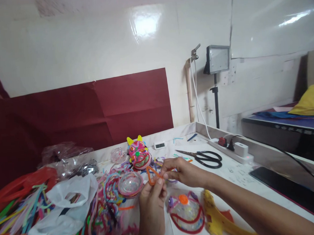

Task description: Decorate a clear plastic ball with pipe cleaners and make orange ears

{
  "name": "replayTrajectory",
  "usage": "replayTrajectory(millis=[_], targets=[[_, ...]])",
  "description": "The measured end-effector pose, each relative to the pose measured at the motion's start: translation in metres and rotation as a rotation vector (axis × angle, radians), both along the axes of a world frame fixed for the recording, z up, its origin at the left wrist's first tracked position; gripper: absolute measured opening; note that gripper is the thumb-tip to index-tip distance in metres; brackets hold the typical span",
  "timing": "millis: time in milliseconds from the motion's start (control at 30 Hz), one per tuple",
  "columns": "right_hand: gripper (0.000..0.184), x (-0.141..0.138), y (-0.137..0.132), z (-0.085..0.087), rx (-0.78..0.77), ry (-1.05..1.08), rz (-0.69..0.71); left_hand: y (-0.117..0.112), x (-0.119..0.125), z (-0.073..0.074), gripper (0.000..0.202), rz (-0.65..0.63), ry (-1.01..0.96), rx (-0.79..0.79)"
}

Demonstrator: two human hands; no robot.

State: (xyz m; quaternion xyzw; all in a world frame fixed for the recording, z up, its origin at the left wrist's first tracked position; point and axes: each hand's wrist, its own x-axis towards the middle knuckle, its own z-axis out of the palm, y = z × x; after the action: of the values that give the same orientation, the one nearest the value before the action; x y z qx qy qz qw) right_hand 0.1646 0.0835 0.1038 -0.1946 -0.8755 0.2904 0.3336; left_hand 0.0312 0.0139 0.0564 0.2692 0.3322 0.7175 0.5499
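Observation:
Between my two hands is an orange pipe cleaner (150, 177) bent into a triangle. The fingers of my left hand (153, 205) pinch its lower part, and my right hand (182, 172) pinches its right end. Below my right forearm lies a clear plastic half-dome (187, 214) with a red pipe-cleaner mouth, an orange nose and purple eyes. A yellow glue gun (213, 212) is beside it, partly hidden by my forearm. Behind my hands stands a finished-looking pink mask-like figure (139, 153) with yellow ears. Another clear dome (130, 184) sits left of my hands.
Loose pipe cleaners (105, 211) cover the left of the table, around white plastic bags (69, 202). Black-handled scissors (206, 158), a small digital display (159, 145), a power strip (232, 152) and a dark phone (289, 191) lie behind and right. A lamp (218, 60) stands beyond the table's raised edge.

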Motion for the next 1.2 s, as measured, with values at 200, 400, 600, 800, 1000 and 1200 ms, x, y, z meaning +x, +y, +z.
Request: replayTrajectory(millis=[200, 400, 600, 800, 1000, 1200], targets=[[0.012, 0.002, -0.003, 0.004, -0.009, -0.016, -0.012, 0.0, 0.0, -0.001, 0.017, 0.004, 0.03, -0.006], [0.018, 0.001, -0.005, 0.004, -0.179, 0.017, 0.003, 0.001, 0.0, -0.003, 0.018, -0.003, 0.052, 0.001], [0.038, -0.008, -0.003, -0.002, -0.427, 0.112, 0.062, 0.0, 0.001, -0.005, 0.02, -0.018, 0.081, -0.012], [0.023, -0.013, -0.004, -0.005, -0.552, 0.201, 0.002, 0.002, 0.002, -0.008, 0.024, -0.01, 0.07, -0.029], [0.017, -0.019, -0.007, -0.012, -0.653, 0.296, -0.087, 0.001, 0.001, -0.008, 0.023, -0.013, 0.08, 0.001], [0.017, -0.024, -0.011, -0.013, -0.701, 0.353, -0.136, 0.0, 0.001, -0.009, 0.022, -0.004, 0.073, -0.012]])
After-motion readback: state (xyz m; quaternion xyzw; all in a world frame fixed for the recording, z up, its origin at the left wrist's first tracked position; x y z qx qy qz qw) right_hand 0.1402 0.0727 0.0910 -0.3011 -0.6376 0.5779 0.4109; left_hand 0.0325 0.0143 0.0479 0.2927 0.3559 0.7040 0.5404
